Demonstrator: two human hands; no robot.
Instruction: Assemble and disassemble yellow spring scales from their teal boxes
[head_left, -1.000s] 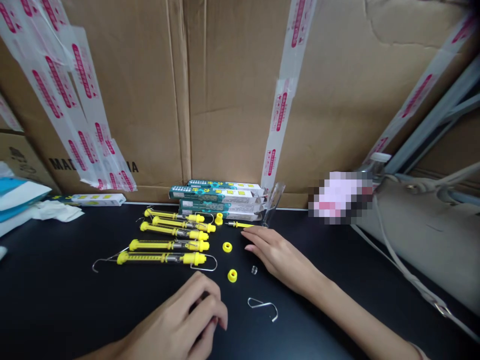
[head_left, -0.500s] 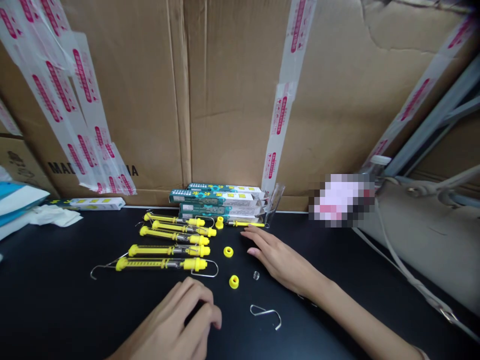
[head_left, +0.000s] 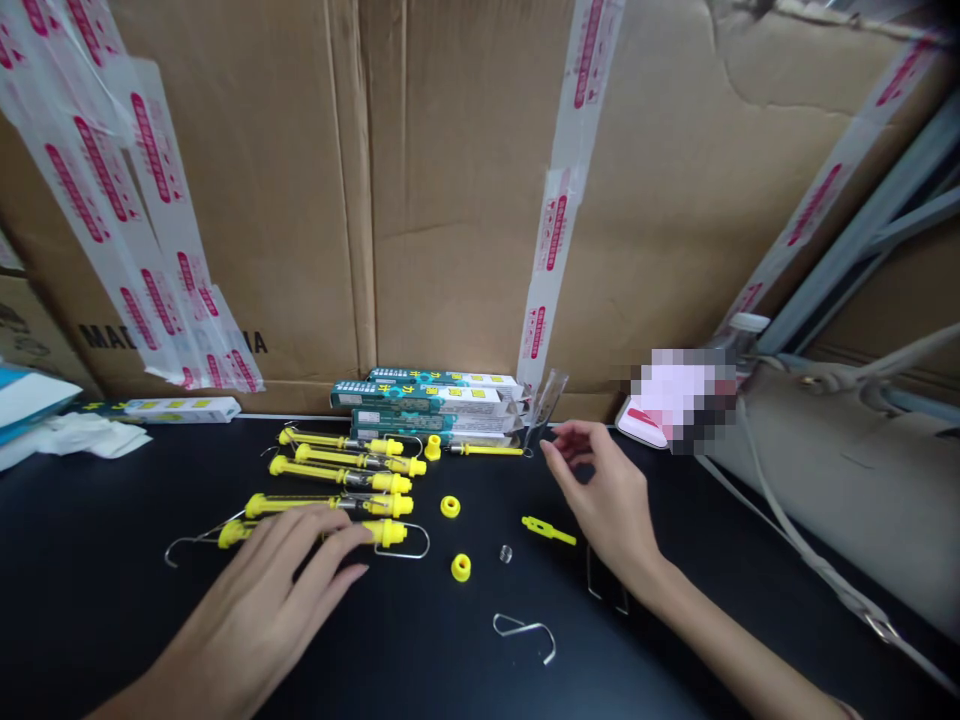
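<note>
My left hand [head_left: 292,575] is over the front yellow spring scale [head_left: 386,532], fingers loosely spread and partly covering it. Several similar yellow scales [head_left: 352,480] lie behind it in a stack of rows. My right hand [head_left: 607,490] is raised with thumb and fingers apart, just right of the clear plastic tubes [head_left: 546,400]. Nearby lie a yellow flat strip [head_left: 549,530], a small spring [head_left: 506,553], two yellow rings [head_left: 450,507] and a metal hook [head_left: 525,630]. A yellow rod with a spring [head_left: 491,450] lies before the boxes, beside a yellow cap [head_left: 433,447].
Small teal and white boxes [head_left: 427,400] are stacked against a large cardboard box [head_left: 465,200]. At the right are a phone [head_left: 645,425], a bottle [head_left: 746,335] and a beige bag [head_left: 847,450]. White plastic wrapping [head_left: 82,440] lies at left.
My left hand has moved left and forward onto the front scale. My right hand has moved right and lifted, uncovering the yellow strip and a wire hook beneath the wrist.
</note>
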